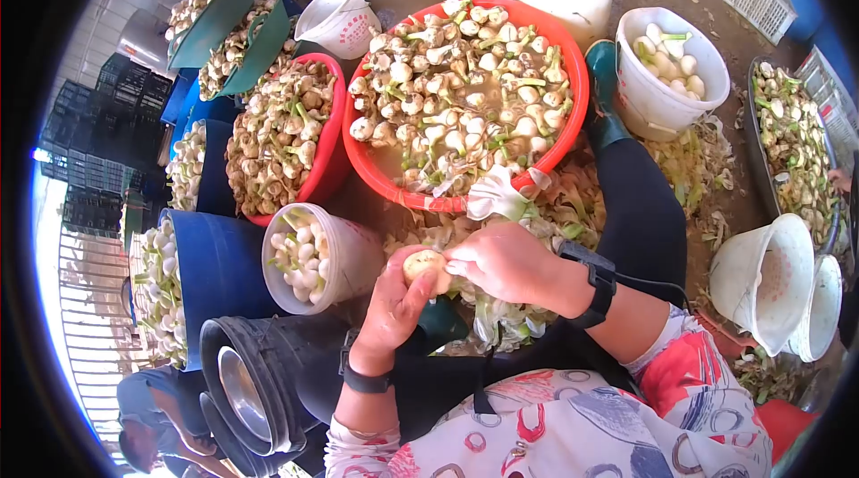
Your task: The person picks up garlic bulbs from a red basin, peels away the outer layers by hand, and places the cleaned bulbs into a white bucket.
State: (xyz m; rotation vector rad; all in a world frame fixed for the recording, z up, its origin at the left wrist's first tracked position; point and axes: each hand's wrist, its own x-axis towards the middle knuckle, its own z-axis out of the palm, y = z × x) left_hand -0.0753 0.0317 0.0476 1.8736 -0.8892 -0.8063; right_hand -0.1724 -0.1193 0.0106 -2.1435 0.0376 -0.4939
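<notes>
A pale garlic bulb (423, 264) is gripped in the fingers of my left hand (391, 304), its rounded end facing up. Right beside it my right hand (503, 263) is closed, the fingertips at the bulb's edge. Whatever lies inside those fingers is hidden; a whitish bit shows at their tips. Beyond my hands stands a red tub (356, 143) of murky water with many garlic bulbs (456, 134) in it. White peel (497, 194) lies against the tub's near rim, just above my right hand.
At left, a white bucket (344, 268) holds cleaned bulbs, beside a blue barrel (219, 254) and black buckets (259, 335). Another white bucket (667, 107) of bulbs stands at right, near my boot (605, 93). Peelings (573, 201) cover the floor. A person (165, 411) bends at lower left.
</notes>
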